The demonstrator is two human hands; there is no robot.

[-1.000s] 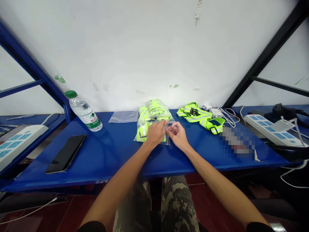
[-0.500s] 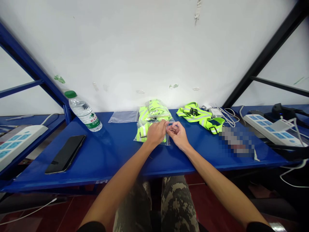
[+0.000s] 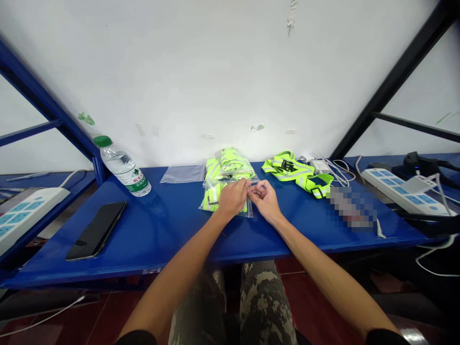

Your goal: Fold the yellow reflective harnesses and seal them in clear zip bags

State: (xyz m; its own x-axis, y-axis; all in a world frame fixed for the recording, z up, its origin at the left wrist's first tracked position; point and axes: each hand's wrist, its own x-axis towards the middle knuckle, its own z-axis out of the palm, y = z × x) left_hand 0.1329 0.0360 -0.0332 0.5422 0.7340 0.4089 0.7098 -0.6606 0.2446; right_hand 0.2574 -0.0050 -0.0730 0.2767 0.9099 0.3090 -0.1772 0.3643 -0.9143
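Observation:
My left hand (image 3: pixel 233 198) lies over the right part of a clear plastic bag (image 3: pixel 210 201) with a folded neon-yellow reflective strap inside, its fingers closed on the bag's edge. My right hand (image 3: pixel 266 199) meets it fingertip to fingertip, pinching that same edge; the exact grip is partly hidden. Just behind, more bagged yellow straps (image 3: pixel 233 162) are piled against the wall. To the right lies a loose neon-yellow reflective strap (image 3: pixel 287 167) with black buckles. A flat clear bag (image 3: pixel 182 174) rests left of the pile.
On the left of the blue table (image 3: pixel 172 239) stand a water bottle (image 3: pixel 124 167) and a black phone (image 3: pixel 97 231). A white charger with cable (image 3: pixel 321 166) and a blurred-out item (image 3: pixel 352 208) are at the right. Power strips (image 3: pixel 406 191) lie beyond the frame posts.
Both hands keep the same pinch at the bag's edge with hardly any movement. The whole view has shifted very slightly.

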